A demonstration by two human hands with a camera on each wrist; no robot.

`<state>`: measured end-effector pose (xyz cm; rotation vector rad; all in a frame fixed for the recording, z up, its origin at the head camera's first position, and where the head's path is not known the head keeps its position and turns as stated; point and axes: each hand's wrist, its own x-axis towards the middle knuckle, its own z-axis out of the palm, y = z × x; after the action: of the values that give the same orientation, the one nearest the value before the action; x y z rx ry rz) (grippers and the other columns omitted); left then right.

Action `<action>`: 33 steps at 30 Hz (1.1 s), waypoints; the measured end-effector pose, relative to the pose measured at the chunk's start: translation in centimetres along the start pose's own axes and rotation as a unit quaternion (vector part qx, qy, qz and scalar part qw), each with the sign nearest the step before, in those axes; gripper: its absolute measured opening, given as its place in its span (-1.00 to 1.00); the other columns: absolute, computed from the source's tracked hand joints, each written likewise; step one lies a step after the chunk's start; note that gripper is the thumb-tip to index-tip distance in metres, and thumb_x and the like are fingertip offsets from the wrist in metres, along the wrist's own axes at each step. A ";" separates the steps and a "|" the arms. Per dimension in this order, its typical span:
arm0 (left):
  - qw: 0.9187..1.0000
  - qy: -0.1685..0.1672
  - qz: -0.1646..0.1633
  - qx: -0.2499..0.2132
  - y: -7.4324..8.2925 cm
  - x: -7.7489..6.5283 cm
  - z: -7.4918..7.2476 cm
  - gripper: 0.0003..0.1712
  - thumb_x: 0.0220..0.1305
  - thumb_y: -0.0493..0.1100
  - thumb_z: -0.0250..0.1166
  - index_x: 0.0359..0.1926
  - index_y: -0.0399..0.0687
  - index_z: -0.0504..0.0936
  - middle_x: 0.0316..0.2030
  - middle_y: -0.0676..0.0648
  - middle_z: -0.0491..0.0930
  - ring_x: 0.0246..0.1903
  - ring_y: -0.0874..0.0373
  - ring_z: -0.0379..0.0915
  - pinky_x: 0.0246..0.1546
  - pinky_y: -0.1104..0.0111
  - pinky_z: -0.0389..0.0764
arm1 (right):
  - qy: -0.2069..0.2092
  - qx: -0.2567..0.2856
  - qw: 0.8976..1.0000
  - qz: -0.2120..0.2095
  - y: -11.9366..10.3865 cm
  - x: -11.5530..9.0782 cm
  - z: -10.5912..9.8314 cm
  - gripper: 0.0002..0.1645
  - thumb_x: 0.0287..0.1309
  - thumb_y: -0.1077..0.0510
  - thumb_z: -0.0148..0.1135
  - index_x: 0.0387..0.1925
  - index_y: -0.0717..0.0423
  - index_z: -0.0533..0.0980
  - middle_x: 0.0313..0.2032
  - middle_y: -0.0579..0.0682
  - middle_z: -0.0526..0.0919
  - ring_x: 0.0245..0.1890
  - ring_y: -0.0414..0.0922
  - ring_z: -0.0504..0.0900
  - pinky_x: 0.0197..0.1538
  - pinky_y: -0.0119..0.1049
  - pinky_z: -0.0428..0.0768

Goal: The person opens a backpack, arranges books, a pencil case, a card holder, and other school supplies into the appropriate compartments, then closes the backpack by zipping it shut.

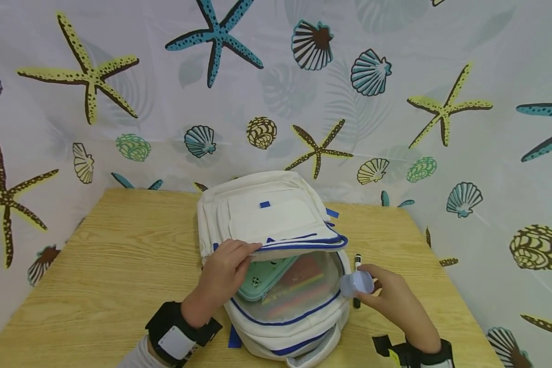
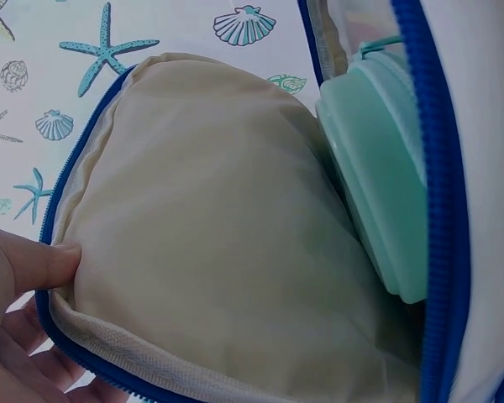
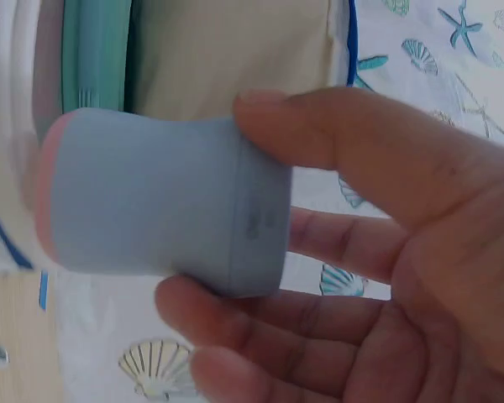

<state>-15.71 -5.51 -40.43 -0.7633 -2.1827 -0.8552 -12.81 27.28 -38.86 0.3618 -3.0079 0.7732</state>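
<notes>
A white backpack (image 1: pixel 269 212) with blue zips lies on the table, its main compartment unzipped. My left hand (image 1: pixel 225 276) pinches the zipped edge of the lifted flap (image 2: pixel 193 218), thumb on the beige lining. Inside the bag is a mint-green zipped case (image 1: pixel 257 286), beside a clear mesh-like panel (image 1: pixel 299 301) with reddish and yellow things behind it. In my right hand (image 1: pixel 391 294), between thumb and fingers, is a small pale-blue waisted cylinder (image 3: pixel 151 193) with a pink end. It is held just right of the bag's opening.
A black-and-white marker (image 1: pixel 358 259) lies on the wooden table (image 1: pixel 133 255) right of the bag, partly hidden behind the right hand's cylinder. A cloth with starfish and shells (image 1: pixel 267 102) hangs behind the table.
</notes>
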 end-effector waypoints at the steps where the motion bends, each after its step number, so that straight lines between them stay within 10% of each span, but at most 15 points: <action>1: 1.000 0.000 0.000 0.000 0.0 0.0 0.0 -0.69 -0.04 -0.42 0.29 -0.20 -0.10 0.64 -0.41 0.01 0.60 -0.39 0.19 0.47 -0.42 0.43 0.51 | -0.005 0.007 1.000 -0.006 -0.3 0.4 0.3 -0.47 -0.16 0.26 0.35 -0.05 0.26 0.45 -0.19 0.15 0.59 -0.47 -0.19 0.52 -0.53 -0.49 0.45; 24: 1.000 0.006 0.002 -0.008 -0.3 -0.1 0.1 -0.71 -0.03 -0.42 0.28 -0.22 -0.12 0.64 -0.42 0.01 0.61 -0.39 0.20 0.46 -0.42 0.44 0.50 | -0.029 0.046 0.998 -0.044 -2.5 5.7 6.7 -0.51 -0.12 0.18 0.34 -0.05 0.13 0.49 -0.29 0.02 0.59 -0.56 -0.29 0.46 -0.50 -0.47 0.43; 33: 1.000 0.000 -0.004 -0.012 -0.2 0.0 0.1 -0.71 -0.03 -0.39 0.30 -0.21 -0.09 0.63 -0.41 0.03 0.60 -0.39 0.21 0.46 -0.41 0.45 0.50 | -0.095 0.122 0.982 -0.105 -2.4 5.8 7.2 -0.22 -0.05 0.23 0.30 0.22 0.25 0.19 0.02 0.24 0.45 -0.18 0.02 0.60 -0.20 -0.34 0.57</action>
<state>-15.91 -5.56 -40.61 -0.7667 -2.1799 -0.8858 -17.59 20.53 -43.63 0.7885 -2.9758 1.1496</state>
